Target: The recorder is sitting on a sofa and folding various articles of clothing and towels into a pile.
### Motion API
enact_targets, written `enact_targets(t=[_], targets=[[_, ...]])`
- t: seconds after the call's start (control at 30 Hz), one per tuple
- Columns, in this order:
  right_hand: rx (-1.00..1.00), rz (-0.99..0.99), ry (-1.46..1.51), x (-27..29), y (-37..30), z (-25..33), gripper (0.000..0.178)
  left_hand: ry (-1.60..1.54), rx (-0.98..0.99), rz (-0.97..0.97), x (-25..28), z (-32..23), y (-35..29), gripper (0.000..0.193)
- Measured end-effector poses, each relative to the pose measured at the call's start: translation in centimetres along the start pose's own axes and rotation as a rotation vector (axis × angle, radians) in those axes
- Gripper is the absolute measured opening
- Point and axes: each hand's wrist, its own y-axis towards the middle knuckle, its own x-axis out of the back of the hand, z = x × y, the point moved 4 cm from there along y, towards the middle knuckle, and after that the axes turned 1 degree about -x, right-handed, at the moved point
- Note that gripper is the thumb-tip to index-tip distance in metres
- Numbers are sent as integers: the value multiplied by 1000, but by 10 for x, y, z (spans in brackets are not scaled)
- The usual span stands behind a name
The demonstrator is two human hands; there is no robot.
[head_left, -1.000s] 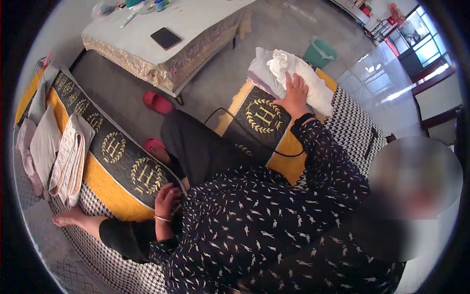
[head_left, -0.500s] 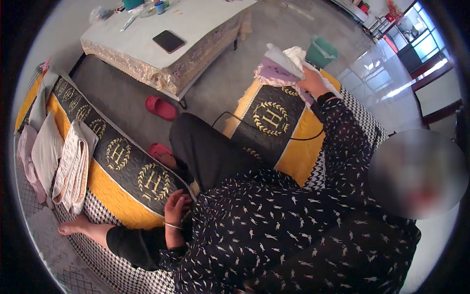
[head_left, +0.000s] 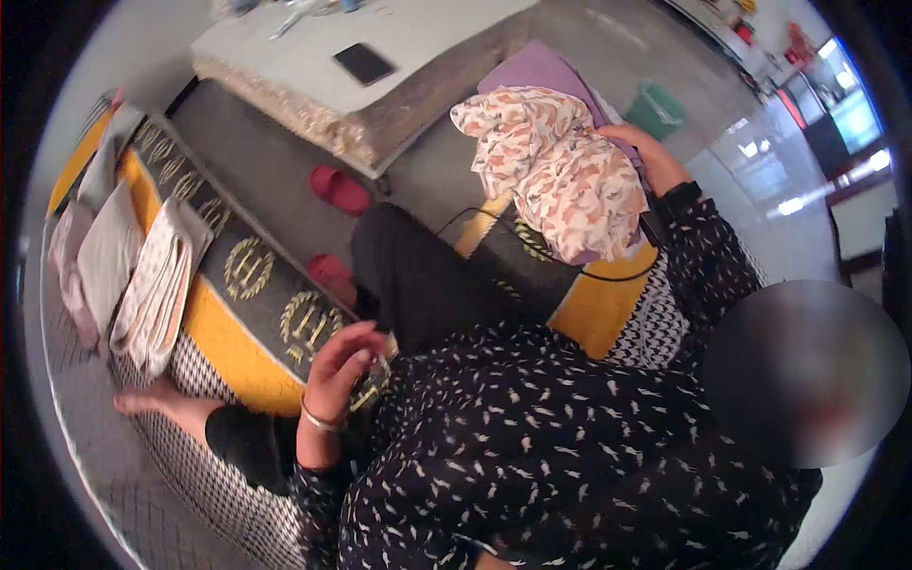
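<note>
My right hand (head_left: 655,161) is closed on the edge of a purple cloth (head_left: 541,68). A cream cloth with an orange-brown print (head_left: 556,166) hangs bunched against it, over the near end of the sofa cover. Whether the two cloths are one garment I cannot tell. Resting in the air by my bent knee, my left hand (head_left: 344,375) is loosely curled with its fingers apart and nothing visible in it. A pale bracelet circles that wrist. To its left lies a folded cream-and-pink cloth (head_left: 152,294) on the sofa.
Cushions (head_left: 109,237) lean at the left. A white-topped table (head_left: 456,52) with a dark phone (head_left: 365,64) stands ahead. Red slippers (head_left: 340,190) lie on the floor. Beyond the cloth is a green bin (head_left: 655,109). A black cable (head_left: 608,277) loops beneath the cloth.
My right hand has lifted the purple and patterned cloths from the pile, and they now spread out toward me. My left hand has risen a little and moved forward.
</note>
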Motion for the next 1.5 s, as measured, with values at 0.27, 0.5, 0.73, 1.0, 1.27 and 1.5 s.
enact_targets(t=[0.27, 0.5, 0.73, 1.0, 1.27, 1.5], targets=[[189, 415, -6, -192, 58, 98, 33, -24, -197, 198, -20, -71, 0, 51], [-44, 801, 78, -327, 155, 219, 46, -352, -474, -362, 38, -147, -55, 75], [1190, 660, -517, -329, 79, 237, 58, -951, -877, -315, 8, -114, -127, 76], [1112, 823, -606, -440, -23, 118, 76, -594, -302, -1557, 39, 47, -182, 77], [1164, 901, -458, -436, -12, 133, 84, 1279, -211, -1279, 7, -103, -105, 67], [939, 1167, -394, -423, 10, 148, 63, 1201, 265, -1126, 39, -45, -103, 63]])
